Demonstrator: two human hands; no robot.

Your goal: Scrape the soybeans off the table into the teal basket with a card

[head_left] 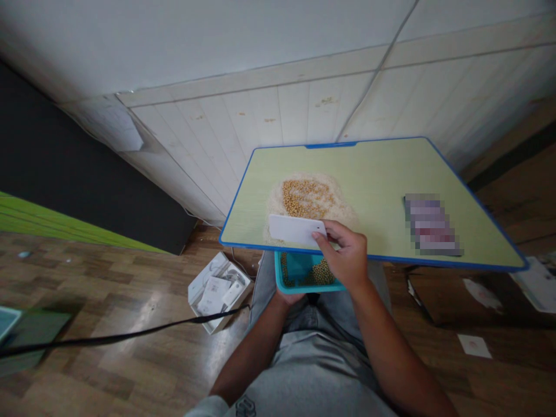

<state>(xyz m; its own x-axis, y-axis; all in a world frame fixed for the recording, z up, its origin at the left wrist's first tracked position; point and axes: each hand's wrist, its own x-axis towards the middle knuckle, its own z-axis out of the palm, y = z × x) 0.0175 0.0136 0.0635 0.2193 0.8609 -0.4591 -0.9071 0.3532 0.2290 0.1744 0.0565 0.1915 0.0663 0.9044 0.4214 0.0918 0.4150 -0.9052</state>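
Note:
My right hand [347, 255] pinches a flat white card [293, 229] by its right end. The card stands tilted at the near edge of a pile of pale rice-like grains [336, 191]. Yellow soybeans [299, 197] lie spread over the middle of that pile on the folding table. Just below the table's front edge, my left hand [291, 297] grips a teal plastic basket [310, 288] from beneath, its fingers mostly hidden. Greenish-yellow beans [320, 273] lie inside the basket, heaped toward the right and along the left side.
The light green table [373, 168] has a blue rim and stands against a white panelled wall [260, 121]. A phone-like object with a blurred screen [432, 226] lies on its right side. An open white box [219, 292] and a cardboard box [456, 298] rest on the floor.

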